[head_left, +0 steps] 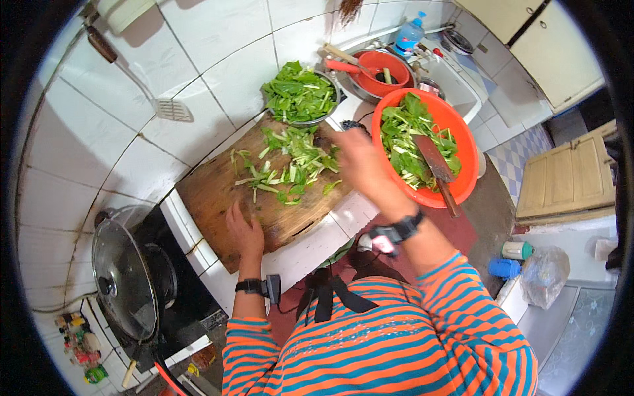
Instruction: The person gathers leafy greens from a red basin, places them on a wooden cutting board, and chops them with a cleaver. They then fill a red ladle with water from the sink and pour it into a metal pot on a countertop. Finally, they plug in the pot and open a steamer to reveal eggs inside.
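Chopped leafy greens (pixel 294 162) lie scattered across a worn wooden cutting board (pixel 205 191). My left hand (pixel 244 228) is at the board's near left side, fingers stretched out and holding nothing, a little apart from the greens. By the board's right edge, between the greens and an orange basin (pixel 470 158), is my right hand (pixel 360 162); motion smears its fingers, so their grip cannot be made out. Cut greens fill much of the basin. A cleaver (pixel 432 158) rests on them, its handle over the near rim. Behind the board, a metal bowl (pixel 337 99) is heaped with leaves.
A lidded pan (pixel 122 284) stands on the black stove at left. At the back are a red plastic ladle (pixel 380 66), a blue-capped bottle (pixel 408 36) and a white sink (pixel 462 86). A slotted turner (pixel 173 109) hangs on the tiled wall.
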A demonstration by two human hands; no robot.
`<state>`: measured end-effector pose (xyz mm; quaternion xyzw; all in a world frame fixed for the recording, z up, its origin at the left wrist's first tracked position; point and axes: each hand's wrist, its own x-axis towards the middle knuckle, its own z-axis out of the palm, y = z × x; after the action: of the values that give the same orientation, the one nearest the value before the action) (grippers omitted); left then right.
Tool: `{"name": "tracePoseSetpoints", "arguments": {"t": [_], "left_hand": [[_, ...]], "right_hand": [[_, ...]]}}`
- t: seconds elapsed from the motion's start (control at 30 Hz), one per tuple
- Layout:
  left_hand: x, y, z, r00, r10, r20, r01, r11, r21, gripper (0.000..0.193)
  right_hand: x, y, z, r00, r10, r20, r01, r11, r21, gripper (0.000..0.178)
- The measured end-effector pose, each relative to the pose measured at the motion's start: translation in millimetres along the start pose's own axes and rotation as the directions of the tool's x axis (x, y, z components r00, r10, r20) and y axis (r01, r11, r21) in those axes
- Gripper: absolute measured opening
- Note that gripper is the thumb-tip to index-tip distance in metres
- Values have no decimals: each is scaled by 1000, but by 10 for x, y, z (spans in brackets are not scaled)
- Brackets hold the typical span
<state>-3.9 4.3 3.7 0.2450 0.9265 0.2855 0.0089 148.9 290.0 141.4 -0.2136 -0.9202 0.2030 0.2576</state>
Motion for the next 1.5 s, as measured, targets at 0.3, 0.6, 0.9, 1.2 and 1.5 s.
{"name": "tracePoseSetpoints", "arguments": {"t": [0.3,0.6,0.9,1.2,1.5], "left_hand": [[803,400,528,993,-96,72,82,982,170,68],[801,1451,1436,997,12,77,-12,1000,-3,68],[747,1368,908,1000,-4,-14,2,990,-143,43],[594,947,544,961,-91,261,257,645,-720,39],[581,941,248,981,7,195,98,846,-524,46]], "right_hand": [[-1139,881,-1542,935,308,-174,-347,894,-284,40],[-1538,1356,-1752,924,370,-92,-375,834,-404,46],[-1506,1521,-1648,853,479,207,-366,833,-415,65],[-1382,1377,-1978,783,572,243,-606,790,94,61],[-1014,594,-1432,926,-139,352,3,933,360,56]]}}
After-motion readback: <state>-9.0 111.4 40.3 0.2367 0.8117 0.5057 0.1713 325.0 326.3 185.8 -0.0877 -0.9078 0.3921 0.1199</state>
